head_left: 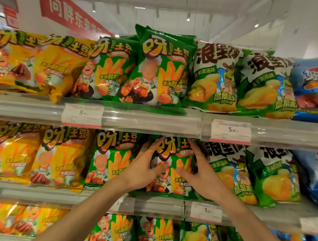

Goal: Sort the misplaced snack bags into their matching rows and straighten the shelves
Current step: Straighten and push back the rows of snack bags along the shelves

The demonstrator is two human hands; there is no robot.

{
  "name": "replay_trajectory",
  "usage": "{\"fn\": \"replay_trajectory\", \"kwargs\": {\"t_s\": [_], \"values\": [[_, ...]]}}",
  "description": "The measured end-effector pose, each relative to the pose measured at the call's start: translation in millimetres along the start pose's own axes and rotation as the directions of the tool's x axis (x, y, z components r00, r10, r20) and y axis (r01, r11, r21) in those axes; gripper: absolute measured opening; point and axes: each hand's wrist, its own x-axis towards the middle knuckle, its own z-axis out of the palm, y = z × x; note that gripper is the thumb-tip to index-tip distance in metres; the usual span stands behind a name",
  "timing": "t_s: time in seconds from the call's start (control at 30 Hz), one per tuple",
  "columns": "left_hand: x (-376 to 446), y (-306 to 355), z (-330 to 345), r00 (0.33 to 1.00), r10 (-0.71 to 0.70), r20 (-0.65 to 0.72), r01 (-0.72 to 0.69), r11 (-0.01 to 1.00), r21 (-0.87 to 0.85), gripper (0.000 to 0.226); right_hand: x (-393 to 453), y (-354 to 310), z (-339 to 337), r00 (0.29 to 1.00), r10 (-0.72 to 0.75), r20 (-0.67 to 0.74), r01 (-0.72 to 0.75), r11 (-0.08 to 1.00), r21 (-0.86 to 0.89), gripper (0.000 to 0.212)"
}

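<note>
Fingers (154,147) of our left hand (144,166) spread wide and lie flat along the left edge of a green snack bag (173,166) on the middle shelf (44,194), while our right hand (200,168) presses its splayed fingers against the bag's right edge, thumb reaching across the front; both hands clasp the bag between them, palms facing each other. Both forearms rise from the bottom of the view and converge on the bag, bare to the elbow. We see this bag standing upright in the green row, its top tucked under the edge of the top shelf (154,120), touching another green bag (113,158) on its left and a white-and-green corn snack bag (230,169) on its right. Yellow bags (61,156) fill the shelf further left, and blue bags (313,172) sit at the far right. On the top shelf, one green bag (161,70) stands taller than its neighbours and leans. White price tags (231,131) hang on the shelf rails, and a red banner (71,12) hangs above.
</note>
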Motion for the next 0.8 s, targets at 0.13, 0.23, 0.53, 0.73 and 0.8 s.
{"fn": "replay_trajectory", "kwargs": {"t_s": [0.13,0.23,0.53,0.73,0.8], "values": [[-6,2,0,0.999,-0.029,-0.027,0.03,0.999,0.016,0.085,5,-1,2,1.0,-0.017,0.01,0.016,0.998,0.059,0.093],[-10,1,-4,0.999,-0.02,-0.05,0.024,0.996,0.082,0.085,8,-4,7,0.999,-0.026,0.027,0.025,0.999,0.02,0.094],[-37,-17,-36,0.915,0.264,-0.305,-0.119,0.899,0.421,0.046,1,-19,18,0.968,-0.173,-0.184,0.074,0.889,-0.452,0.079],[-43,-58,-60,0.912,0.29,-0.289,0.015,0.681,0.732,0.043,12,-31,63,0.942,-0.276,-0.193,0.073,0.728,-0.682,0.071],[-44,-70,-59,0.939,0.235,-0.251,0.034,0.663,0.748,0.053,17,-32,75,0.942,-0.257,-0.218,0.041,0.729,-0.683,0.069]]}}
